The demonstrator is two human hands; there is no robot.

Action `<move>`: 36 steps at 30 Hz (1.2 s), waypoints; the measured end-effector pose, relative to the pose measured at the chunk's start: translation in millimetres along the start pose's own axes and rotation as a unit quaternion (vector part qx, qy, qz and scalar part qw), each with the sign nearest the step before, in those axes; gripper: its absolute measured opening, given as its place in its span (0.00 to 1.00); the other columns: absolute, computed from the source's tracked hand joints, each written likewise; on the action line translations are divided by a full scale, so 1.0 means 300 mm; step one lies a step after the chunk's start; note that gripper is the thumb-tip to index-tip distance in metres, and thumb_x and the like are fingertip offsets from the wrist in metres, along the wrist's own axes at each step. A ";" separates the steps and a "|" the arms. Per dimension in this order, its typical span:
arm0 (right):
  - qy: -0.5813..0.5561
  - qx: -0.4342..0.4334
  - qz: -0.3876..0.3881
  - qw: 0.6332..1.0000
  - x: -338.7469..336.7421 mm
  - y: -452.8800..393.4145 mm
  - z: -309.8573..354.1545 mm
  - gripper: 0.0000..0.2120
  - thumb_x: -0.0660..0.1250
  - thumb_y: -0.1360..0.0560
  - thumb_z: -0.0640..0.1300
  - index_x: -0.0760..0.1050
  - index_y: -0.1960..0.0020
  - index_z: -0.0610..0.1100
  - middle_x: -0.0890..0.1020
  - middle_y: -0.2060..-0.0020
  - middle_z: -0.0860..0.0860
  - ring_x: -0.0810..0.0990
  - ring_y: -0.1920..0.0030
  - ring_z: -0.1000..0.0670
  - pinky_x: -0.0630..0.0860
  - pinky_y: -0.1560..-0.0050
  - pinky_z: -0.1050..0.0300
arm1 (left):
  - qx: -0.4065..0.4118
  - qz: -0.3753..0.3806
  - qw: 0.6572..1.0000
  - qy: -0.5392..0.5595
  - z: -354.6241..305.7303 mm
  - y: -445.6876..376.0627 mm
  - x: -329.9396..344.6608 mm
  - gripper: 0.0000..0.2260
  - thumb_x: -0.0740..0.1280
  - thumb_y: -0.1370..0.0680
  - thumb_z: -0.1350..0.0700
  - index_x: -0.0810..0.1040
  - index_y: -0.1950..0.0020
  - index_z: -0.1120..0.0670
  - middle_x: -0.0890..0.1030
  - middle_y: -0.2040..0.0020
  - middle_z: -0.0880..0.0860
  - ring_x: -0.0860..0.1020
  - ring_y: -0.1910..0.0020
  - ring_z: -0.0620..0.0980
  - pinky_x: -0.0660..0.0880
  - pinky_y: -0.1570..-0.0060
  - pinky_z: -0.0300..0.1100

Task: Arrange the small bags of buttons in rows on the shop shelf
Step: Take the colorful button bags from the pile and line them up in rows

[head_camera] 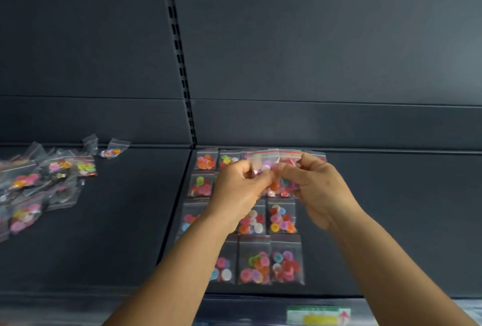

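Observation:
Both hands meet above the dark shelf (391, 221), holding small clear bags of coloured buttons (268, 161) with red zip strips. My left hand (237, 190) pinches the left part of the bags, and my right hand (315, 187) grips the right part. How many bags they hold is unclear, at least two. Beneath them, several button bags lie flat in neat rows (271, 260) on the right shelf panel, partly hidden by my forearms.
A loose heap of unsorted button bags (39, 185) covers the left shelf panel, with a stray bag (113, 149) near the back. A slotted upright (180, 65) divides the dark back wall. A green and yellow price label (318, 316) sits on the shelf's front edge.

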State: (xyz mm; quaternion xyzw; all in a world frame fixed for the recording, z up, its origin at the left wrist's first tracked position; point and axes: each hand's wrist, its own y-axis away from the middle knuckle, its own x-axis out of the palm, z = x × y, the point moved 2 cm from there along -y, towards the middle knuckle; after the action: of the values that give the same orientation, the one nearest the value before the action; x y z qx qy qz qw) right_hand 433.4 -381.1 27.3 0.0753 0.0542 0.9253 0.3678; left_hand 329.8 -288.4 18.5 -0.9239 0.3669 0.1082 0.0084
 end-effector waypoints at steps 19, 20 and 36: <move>0.168 -0.008 -0.084 0.982 -0.409 0.015 -0.041 0.06 0.70 0.28 0.40 0.82 0.63 0.45 0.85 0.66 0.47 0.82 0.64 0.47 0.80 0.55 0.48 | -0.040 0.000 0.995 -0.088 -0.010 0.032 0.303 0.10 0.67 0.24 0.52 0.79 0.53 0.59 0.82 0.60 0.56 0.76 0.63 0.48 0.75 0.62 0.46; 0.191 -0.005 -0.086 0.978 -0.423 0.017 -0.048 0.06 0.70 0.28 0.40 0.82 0.63 0.46 0.85 0.67 0.48 0.82 0.65 0.48 0.80 0.55 0.48 | -0.036 -0.001 0.993 -0.114 0.001 0.036 0.293 0.10 0.64 0.23 0.52 0.78 0.53 0.58 0.80 0.61 0.56 0.75 0.64 0.48 0.73 0.64 0.44; 0.492 -0.093 -0.079 0.862 -0.423 0.049 -0.123 0.19 0.69 0.27 0.46 0.73 0.37 0.48 0.74 0.43 0.49 0.75 0.44 0.48 0.72 0.47 0.58 | 0.129 -0.087 0.864 -0.480 0.052 0.092 0.336 0.24 0.65 0.23 0.49 0.64 0.29 0.52 0.71 0.36 0.51 0.68 0.36 0.52 0.70 0.41 0.45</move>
State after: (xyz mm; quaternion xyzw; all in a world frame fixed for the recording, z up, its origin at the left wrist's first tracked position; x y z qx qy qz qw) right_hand 508.2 -480.8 -19.4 -0.4292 0.1472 0.8105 0.3704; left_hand 379.2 -375.2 -15.8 -0.7769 0.2463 0.4886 0.3115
